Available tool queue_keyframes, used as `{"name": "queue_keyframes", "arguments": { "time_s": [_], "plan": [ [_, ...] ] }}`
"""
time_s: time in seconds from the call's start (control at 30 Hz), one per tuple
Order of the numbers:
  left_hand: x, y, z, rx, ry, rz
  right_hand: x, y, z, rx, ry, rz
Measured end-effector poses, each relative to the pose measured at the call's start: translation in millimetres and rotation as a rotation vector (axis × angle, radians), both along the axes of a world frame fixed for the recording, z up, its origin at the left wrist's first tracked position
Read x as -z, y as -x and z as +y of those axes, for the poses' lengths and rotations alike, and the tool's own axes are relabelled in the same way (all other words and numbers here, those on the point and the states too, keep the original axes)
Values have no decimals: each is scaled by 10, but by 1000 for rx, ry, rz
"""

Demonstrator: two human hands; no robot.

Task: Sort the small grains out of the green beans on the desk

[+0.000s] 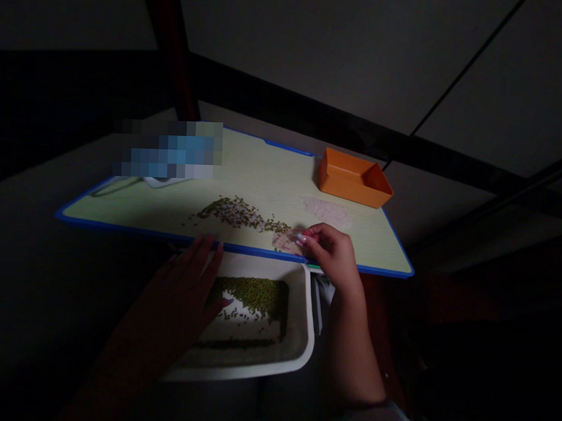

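Observation:
My right hand [332, 252] is over the front edge of the small table [264, 167], its thumb and fingers pinched on a thin, pinkish, card-like piece [286, 240]. Green beans mixed with white grains [235, 212] lie in a loose heap just left of that piece. A patch of pale grains [327, 211] is spread beyond the right hand. Below the table edge, a white tub [310, 334] holds a layer of green beans [259, 292], thickest at its far side. My left hand [193, 284] reaches over the tub's left part with fingers apart, its fingertips near the table edge, holding nothing visible.
An orange open box [355, 185] stands at the table's back right corner. At the back left is a blurred-out blue item [172, 154] on something white. A blue rim [123, 228] runs round the table. Pale panels [314, 52] rise behind. The scene is dim.

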State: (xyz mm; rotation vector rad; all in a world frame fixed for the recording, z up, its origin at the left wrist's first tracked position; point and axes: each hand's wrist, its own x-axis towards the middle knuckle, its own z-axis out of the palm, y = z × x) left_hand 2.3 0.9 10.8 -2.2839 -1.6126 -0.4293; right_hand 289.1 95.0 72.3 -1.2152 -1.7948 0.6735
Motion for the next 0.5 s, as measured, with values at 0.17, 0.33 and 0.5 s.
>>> {"name": "queue_keyframes", "arguments": {
  "time_s": [0.17, 0.33, 0.5],
  "plan": [
    [-9, 7, 5, 14, -11, 15, -5, 36, 6, 23, -24, -39],
    [-2, 12, -2, 9, 17, -1, 6, -9, 8, 63, -34, -45],
    [20, 11, 6, 0, 26, -32, 47, -81, 23, 89, -29, -44]
  ]
}}
